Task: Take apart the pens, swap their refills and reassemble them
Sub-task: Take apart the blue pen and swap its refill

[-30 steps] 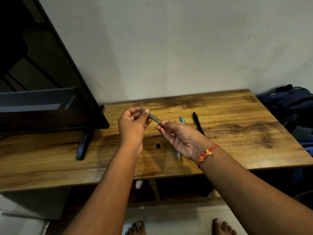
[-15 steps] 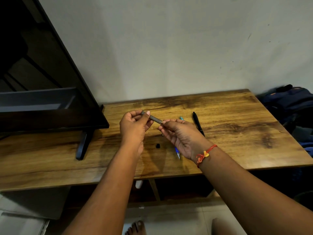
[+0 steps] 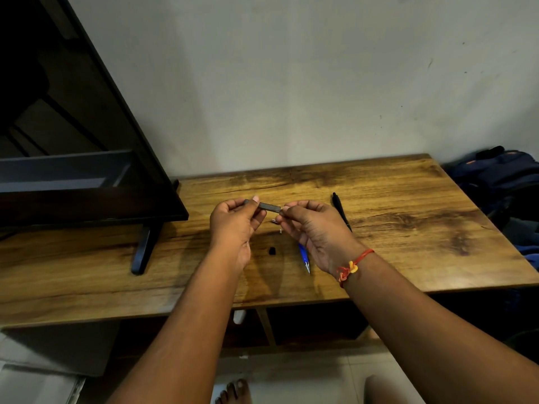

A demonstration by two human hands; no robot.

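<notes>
Fingers (image 3: 254,199) of the left hand (image 3: 232,225) curl round one end of a dark grey pen barrel (image 3: 267,206), thumb on top, while the right hand (image 3: 316,231) pinches the other end between thumb and fingertips. The barrel bridges the gap between the two grips, held above the wooden worktop (image 3: 408,228). Just below the right fingers, two tiny pale bits (image 3: 274,221) lie on the wood, too small to identify. Nearer the person sits a small black piece (image 3: 272,251). A blue pen (image 3: 304,256) pokes out from under the right palm, tip toward the person, and a black pen (image 3: 339,209) lies just beyond the right knuckles. A red thread band (image 3: 351,265) circles the right wrist.
</notes>
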